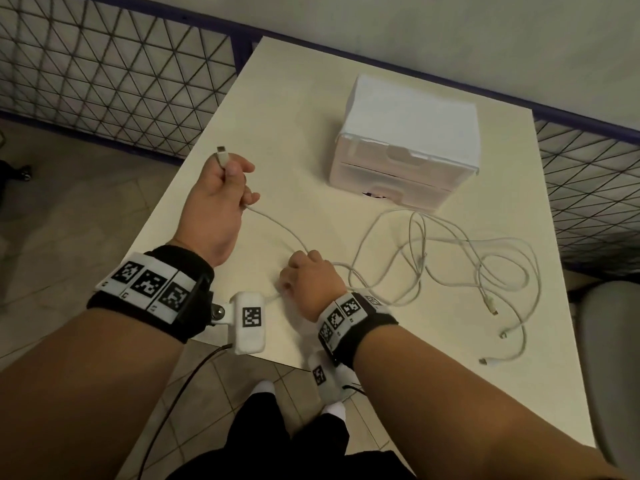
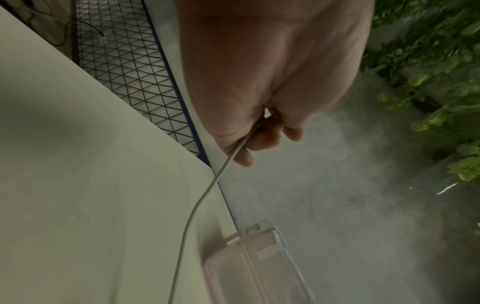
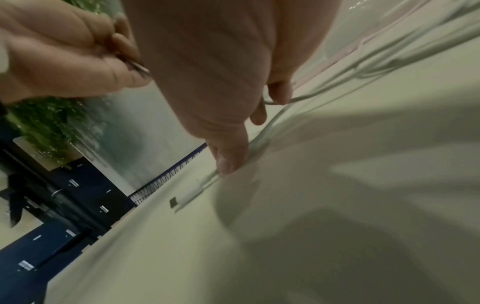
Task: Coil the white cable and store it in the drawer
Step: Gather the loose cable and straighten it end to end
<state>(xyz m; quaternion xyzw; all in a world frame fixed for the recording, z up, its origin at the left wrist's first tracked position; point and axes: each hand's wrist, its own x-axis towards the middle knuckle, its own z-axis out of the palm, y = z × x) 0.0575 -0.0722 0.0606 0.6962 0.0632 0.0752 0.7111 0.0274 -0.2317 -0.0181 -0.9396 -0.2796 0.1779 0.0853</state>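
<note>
The white cable (image 1: 277, 225) runs from my left hand (image 1: 239, 188) down to my right hand (image 1: 304, 271), then spreads in loose tangled loops (image 1: 450, 258) on the table's right half. Raised over the left side of the table, my left hand grips the cable just below its plug (image 1: 221, 155), which sticks up out of the fist; in the left wrist view the cable (image 2: 207, 191) hangs from the curled fingers (image 2: 262, 137). My right hand rests low on the table with fingers (image 3: 280, 92) curled round the cable (image 3: 301, 98). The white drawer unit (image 1: 405, 147) stands behind, both drawers closed.
Several loose plug ends (image 1: 493, 310) lie near the table's right front edge, and another plug (image 3: 187, 197) lies by my right thumb. The pale table (image 1: 277, 98) is bordered by a mesh fence (image 1: 104, 71). A grey chair (image 1: 609, 358) stands at the right.
</note>
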